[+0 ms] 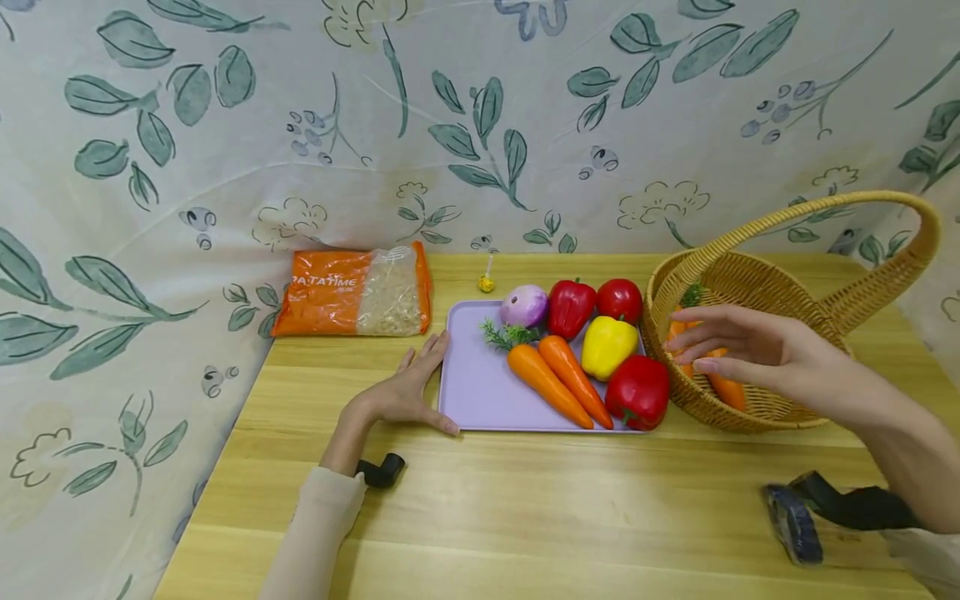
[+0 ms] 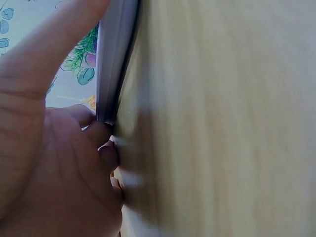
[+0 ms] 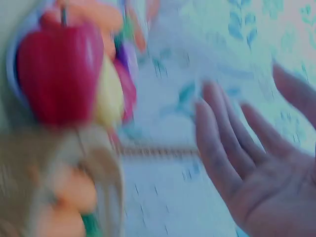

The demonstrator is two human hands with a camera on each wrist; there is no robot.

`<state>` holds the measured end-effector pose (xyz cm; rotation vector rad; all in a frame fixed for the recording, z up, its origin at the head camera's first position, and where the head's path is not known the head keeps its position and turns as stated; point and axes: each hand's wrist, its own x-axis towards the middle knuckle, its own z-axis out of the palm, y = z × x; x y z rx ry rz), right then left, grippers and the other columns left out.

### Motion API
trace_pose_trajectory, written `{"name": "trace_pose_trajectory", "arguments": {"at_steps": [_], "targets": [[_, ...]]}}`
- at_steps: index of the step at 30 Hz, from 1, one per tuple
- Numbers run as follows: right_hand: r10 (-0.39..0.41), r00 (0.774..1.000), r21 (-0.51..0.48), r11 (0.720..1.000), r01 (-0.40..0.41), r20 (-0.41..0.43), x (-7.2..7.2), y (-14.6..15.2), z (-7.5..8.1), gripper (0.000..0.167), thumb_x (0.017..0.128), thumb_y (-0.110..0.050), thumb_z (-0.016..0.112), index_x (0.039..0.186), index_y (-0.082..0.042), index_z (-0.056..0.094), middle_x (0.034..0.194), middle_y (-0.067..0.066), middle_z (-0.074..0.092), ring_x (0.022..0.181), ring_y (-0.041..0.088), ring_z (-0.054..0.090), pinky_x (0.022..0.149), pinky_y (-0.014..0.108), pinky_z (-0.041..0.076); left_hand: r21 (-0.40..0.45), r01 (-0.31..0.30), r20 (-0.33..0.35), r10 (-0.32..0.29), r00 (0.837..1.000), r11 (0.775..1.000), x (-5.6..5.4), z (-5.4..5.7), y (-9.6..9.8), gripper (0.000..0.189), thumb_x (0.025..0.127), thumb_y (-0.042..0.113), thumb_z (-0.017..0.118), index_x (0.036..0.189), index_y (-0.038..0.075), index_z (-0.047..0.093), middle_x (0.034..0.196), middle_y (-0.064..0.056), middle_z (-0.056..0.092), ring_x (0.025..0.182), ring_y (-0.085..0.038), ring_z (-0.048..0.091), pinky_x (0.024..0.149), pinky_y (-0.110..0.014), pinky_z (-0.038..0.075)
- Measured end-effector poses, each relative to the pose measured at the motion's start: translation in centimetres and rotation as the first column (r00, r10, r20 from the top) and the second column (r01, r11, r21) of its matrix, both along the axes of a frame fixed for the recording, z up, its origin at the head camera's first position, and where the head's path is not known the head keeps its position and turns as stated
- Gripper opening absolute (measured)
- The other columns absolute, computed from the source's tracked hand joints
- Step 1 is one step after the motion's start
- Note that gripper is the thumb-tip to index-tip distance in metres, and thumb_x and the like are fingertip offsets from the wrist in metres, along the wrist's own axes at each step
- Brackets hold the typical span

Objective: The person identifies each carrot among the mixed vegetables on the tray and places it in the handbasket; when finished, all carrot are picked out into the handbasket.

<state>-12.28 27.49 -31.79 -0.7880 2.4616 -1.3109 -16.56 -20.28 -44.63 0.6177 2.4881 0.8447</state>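
My left hand touches the left edge of a lilac tray, its fingers spread along the rim. In the left wrist view the palm stands beside the tray's side wall. On the tray lie two carrots, a purple onion, a yellow bell pepper, red bell peppers and a round red vegetable. Over the near left of a wicker basket hovers my right hand, fingers extended and holding nothing. Carrots lie inside the basket, partly hidden by that hand.
An orange and clear packet lies at the back left. Behind the tray is a small yellow-wrapped lollipop. The basket's tall handle arches above its bowl. Leaf-patterned cloth hangs behind the wooden table.
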Motion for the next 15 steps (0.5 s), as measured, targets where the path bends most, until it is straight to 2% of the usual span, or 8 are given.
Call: {"name": "trace_pose_trajectory", "arguments": {"at_steps": [3, 6, 10, 15], "targets": [[-0.092, 0.996, -0.097, 0.991, 0.091, -0.012, 1.2, -3.3, -0.3, 0.056, 0.1, 0.003, 0.063, 0.152, -0.013, 0.05, 0.128, 0.006, 0.07, 0.113, 0.01, 0.068, 0.089, 0.019, 0.059, 0.009, 0.001, -0.004, -0.001, 1.0, 1.0, 0.1, 0.1, 0.1, 0.145, 0.071, 0.049, 0.094, 0.166, 0.008, -0.007, 0.175, -0.006, -0.011, 0.163, -0.025, -0.013, 0.131, -0.055, -0.01], [-0.173, 0.984, -0.146, 0.975, 0.167, -0.031, 1.9, -6.2, -1.1, 0.056, 0.097, -0.002, 0.069, 0.149, -0.016, 0.053, 0.126, 0.006, 0.069, 0.112, 0.009, 0.067, 0.09, 0.017, 0.059, 0.006, 0.004, -0.003, -0.004, 1.0, 1.0, 0.0, 0.0, 0.1, 0.145, 0.071, 0.05, 0.093, 0.166, 0.008, -0.007, 0.175, -0.006, -0.011, 0.163, -0.025, -0.014, 0.132, -0.055, -0.01], [-0.259, 0.961, -0.115, 0.962, 0.248, -0.094, 2.3, -9.3, -2.6, 0.056, 0.095, -0.012, 0.076, 0.147, -0.02, 0.057, 0.127, 0.007, 0.068, 0.111, 0.013, 0.067, 0.09, 0.017, 0.058, -0.003, 0.004, 0.004, -0.004, 1.0, 1.0, 0.0, -0.1, 0.0, 0.146, 0.071, 0.051, 0.093, 0.166, 0.008, -0.009, 0.175, -0.005, -0.013, 0.163, -0.023, -0.015, 0.132, -0.053, -0.011], [-0.306, 0.946, -0.041, 0.952, 0.303, -0.109, 1.9, -12.5, -4.9, 0.059, 0.092, -0.023, 0.08, 0.146, -0.019, 0.059, 0.132, 0.011, 0.067, 0.116, 0.029, 0.066, 0.095, 0.041, 0.062, 0.0, 0.0, 0.01, 0.0, 1.0, 1.0, -0.1, -0.1, -0.1, 0.146, 0.071, 0.05, 0.093, 0.166, 0.008, -0.01, 0.175, -0.005, -0.014, 0.162, -0.022, -0.016, 0.132, -0.051, -0.012]]}}
